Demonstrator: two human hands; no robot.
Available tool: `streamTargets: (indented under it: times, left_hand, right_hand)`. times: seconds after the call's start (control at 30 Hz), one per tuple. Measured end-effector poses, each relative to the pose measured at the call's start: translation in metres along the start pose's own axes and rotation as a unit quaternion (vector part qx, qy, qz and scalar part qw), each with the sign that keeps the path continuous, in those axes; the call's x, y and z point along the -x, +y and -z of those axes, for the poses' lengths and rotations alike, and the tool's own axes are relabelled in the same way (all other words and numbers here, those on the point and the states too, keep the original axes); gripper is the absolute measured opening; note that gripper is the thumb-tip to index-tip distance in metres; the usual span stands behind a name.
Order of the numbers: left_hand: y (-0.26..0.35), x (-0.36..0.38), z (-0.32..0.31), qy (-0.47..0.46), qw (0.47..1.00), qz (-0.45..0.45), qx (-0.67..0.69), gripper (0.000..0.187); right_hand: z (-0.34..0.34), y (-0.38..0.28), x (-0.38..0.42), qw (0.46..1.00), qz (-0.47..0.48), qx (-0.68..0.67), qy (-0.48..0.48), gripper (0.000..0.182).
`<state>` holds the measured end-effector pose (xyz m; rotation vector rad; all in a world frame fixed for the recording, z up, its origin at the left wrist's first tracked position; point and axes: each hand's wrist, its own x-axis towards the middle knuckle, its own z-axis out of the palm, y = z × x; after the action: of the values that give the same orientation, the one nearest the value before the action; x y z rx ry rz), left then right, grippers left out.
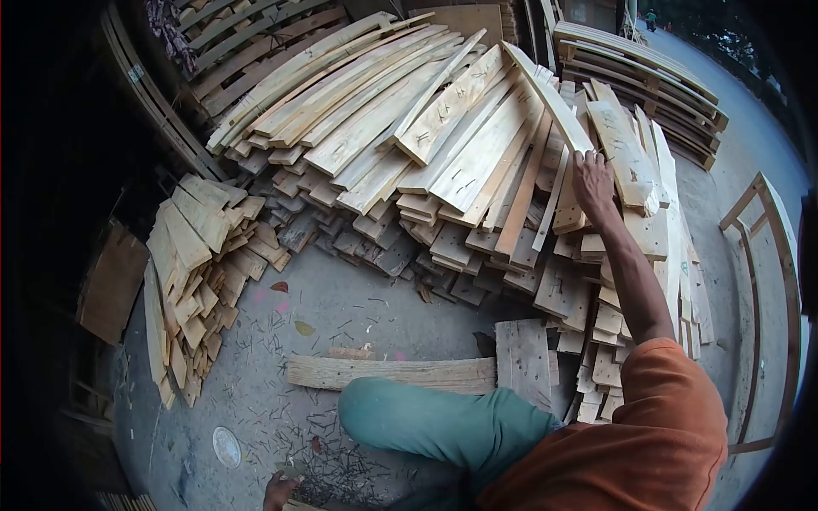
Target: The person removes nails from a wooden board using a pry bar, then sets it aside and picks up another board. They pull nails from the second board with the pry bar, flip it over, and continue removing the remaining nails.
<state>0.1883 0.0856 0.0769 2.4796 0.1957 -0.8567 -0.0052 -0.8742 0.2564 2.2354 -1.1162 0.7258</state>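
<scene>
My right hand is closed around the near end of a pale wooden plank, which slants away from it over the big plank stack. Beside that hand lies another plank with nails in it and a torn whitish end. At the bottom edge of the view, my left hand is low over the floor and partly cut off. Its fingers look curled near a small greyish thing that I cannot make out. A narrow board shows just below it.
A smaller pile of short boards lies at the left. Loose nails litter the concrete floor around a round whitish disc. One board lies by my knee. Pallets and a wooden frame stand at the right.
</scene>
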Motion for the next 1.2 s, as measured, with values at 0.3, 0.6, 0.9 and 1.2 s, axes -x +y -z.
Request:
streamTargets:
  times: [0.3, 0.6, 0.9, 1.2]
  left_hand:
    - [0.120, 0.038, 0.022, 0.079, 0.987, -0.138, -0.036, 0.075]
    - [0.388, 0.116, -0.019, 0.031, 0.903, -0.428, 0.029, 0.072]
    - [0.550, 0.186, -0.096, 0.157, 0.691, -0.705, -0.026, 0.097]
    - [0.546, 0.180, -0.104, 0.177, 0.662, -0.728, -0.022, 0.081]
  right_hand:
    - [0.013, 0.040, -0.048, 0.979, -0.012, -0.201, -0.043, 0.030]
    - [0.174, -0.058, -0.079, 0.936, 0.110, -0.331, 0.047, 0.027]
    - [0.253, -0.167, 0.034, 0.905, 0.059, -0.422, -0.005, 0.029]
    - [0.303, -0.171, 0.060, 0.871, 0.128, -0.473, -0.028, 0.033]
